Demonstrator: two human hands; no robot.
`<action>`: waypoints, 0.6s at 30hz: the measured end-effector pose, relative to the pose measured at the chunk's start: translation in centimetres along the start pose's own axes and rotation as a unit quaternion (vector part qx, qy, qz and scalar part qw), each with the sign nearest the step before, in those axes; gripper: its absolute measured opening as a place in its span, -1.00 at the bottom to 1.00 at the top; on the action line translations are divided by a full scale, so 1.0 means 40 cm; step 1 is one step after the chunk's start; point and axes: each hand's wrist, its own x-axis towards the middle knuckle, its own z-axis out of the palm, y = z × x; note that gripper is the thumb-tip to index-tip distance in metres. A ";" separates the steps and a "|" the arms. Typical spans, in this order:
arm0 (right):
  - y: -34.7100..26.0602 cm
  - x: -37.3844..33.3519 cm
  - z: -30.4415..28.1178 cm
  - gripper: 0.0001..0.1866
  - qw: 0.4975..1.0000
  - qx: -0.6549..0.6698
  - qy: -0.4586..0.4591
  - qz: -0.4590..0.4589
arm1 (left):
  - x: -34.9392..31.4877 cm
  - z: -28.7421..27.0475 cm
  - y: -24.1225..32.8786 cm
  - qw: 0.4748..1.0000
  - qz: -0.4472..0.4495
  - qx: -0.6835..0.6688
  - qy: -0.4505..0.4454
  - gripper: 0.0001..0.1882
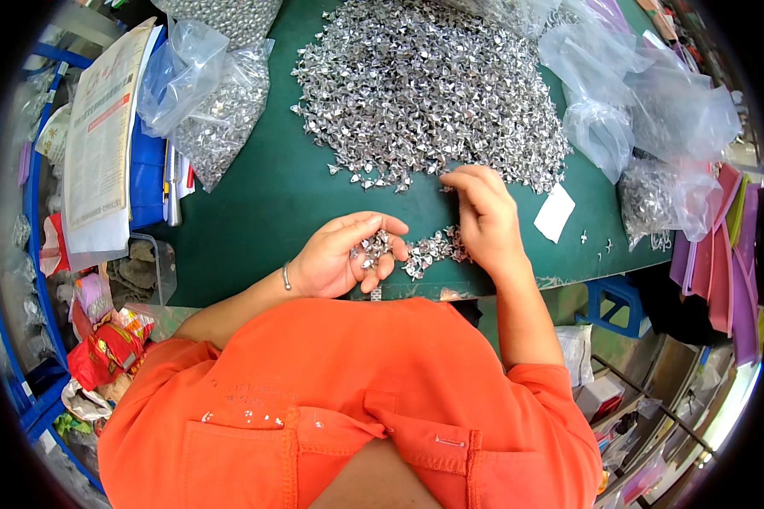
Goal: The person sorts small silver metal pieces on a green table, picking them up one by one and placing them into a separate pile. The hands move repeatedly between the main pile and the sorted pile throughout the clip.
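A wide heap of small silvery metal pieces (424, 85) covers the far middle of the green table (238, 212). Near the front edge my left hand (335, 254) lies palm up, fingers curled round several of these small metal pieces (372, 248). My right hand (488, 220) is at the near edge of the heap, thumb and fingers pinched together at a small piece (446, 185). Between my hands, a smaller pile of the same pieces (433, 252) lies by the table's front edge, partly behind my right hand.
Clear plastic bags of metal parts (225, 114) stand at the far left, beside a blue holder with a newspaper (102, 136). More bags (654, 191) sit at the right. A white paper slip (554, 213) lies right of the heap. A blue stool (615, 305) stands below the table.
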 end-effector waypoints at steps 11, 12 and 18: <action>0.014 -0.017 -0.003 -0.78 0.998 -0.018 0.051 0.025 | 0.003 0.002 0.001 1.000 -0.002 0.001 -0.005 -0.59; 0.019 -0.018 0.004 -0.79 0.998 -0.032 0.051 -0.003 | 0.002 0.001 0.001 1.000 0.000 -0.002 -0.006 -0.59; 0.025 -0.033 -0.030 -0.84 0.999 -0.024 0.015 -0.031 | 0.002 -0.007 -0.002 1.000 0.005 -0.002 -0.013 -0.60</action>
